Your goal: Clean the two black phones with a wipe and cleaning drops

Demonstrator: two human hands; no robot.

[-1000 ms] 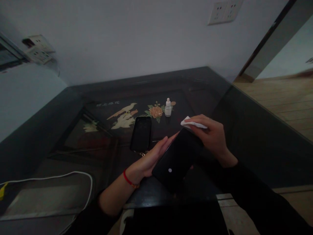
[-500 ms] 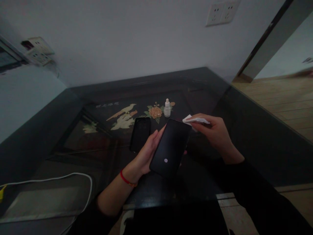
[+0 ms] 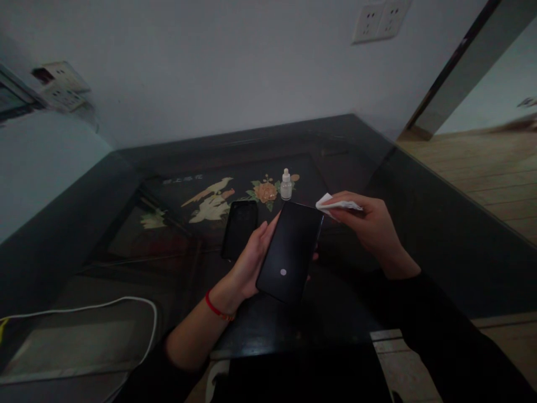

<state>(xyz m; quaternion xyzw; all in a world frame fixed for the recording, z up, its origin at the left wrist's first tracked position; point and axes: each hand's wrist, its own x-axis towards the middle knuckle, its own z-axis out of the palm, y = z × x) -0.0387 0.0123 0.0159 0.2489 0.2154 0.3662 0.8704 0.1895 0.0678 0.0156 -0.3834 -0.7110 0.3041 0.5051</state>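
Note:
A black smartphone (image 3: 290,246) rests in my left hand (image 3: 249,263), its dark screen toward me with a small light fingerprint mark near the lower end. My fingers wrap round its back and show at the right edge. My right hand (image 3: 371,221) pinches a folded white tissue (image 3: 340,202) beside the phone's top right corner; I cannot tell whether the tissue touches it. Left of the phone, a black phone case (image 3: 240,226) lies on the table, partly behind my left hand. A small white-capped dropper bottle (image 3: 286,186) stands upright beyond the phone.
The dark glossy table (image 3: 356,145) carries a bird-and-flower picture (image 3: 213,198) and meets a white wall. A white cable (image 3: 96,305) curves across the left front. Wall sockets (image 3: 377,22) sit above, and a wooden floor (image 3: 482,173) shows at right.
The phone has tilted and shifted slightly to the left in my left hand. My right hand with the tissue has moved a little to the right, relative to the phone's corner.

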